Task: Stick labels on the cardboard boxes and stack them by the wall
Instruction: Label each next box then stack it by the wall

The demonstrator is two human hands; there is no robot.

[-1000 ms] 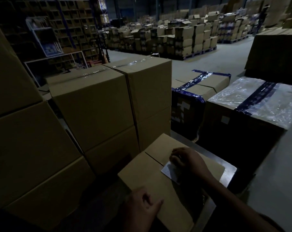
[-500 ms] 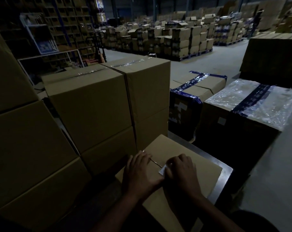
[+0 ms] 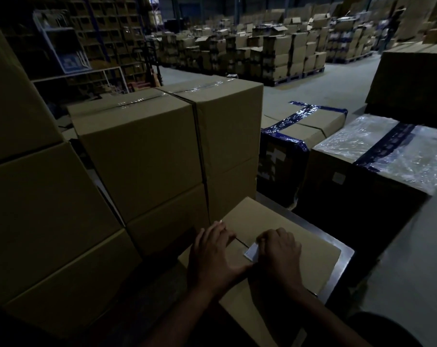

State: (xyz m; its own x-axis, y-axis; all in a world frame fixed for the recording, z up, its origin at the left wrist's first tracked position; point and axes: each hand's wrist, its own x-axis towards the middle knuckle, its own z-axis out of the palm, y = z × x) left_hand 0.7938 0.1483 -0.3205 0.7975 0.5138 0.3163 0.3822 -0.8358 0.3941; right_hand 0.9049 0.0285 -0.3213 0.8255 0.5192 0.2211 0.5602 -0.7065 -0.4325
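The fingers (image 3: 270,237) of my right hand (image 3: 277,254) are curled, knuckles up, and press down on the white label (image 3: 251,251); whether they pinch its edge I cannot tell. Only the label's left end shows past the knuckles. The fingers (image 3: 213,231) of my left hand (image 3: 212,256) lie straight and slightly apart, flat on the box top, with the thumb reaching toward the label. The two hands sit just beside each other, one on each side of the centre seam.

The label lies on the top of the cardboard box (image 3: 300,246), just right of the seam and near the middle of the top. The box rests on a metal surface (image 3: 342,269), whose bare right edge and far right corner show beyond the box.

Touching the box's far left side stand two stacks of sealed boxes (image 3: 147,156), each two high, with clear tape along their tops. A taller stack of boxes (image 3: 37,209) stands at the left edge of the view. Beyond the far right corner of the surface sit a box bound with blue tape (image 3: 302,123) and a box wrapped in clear film (image 3: 377,151). Pallets of boxes (image 3: 275,53) fill the far floor.
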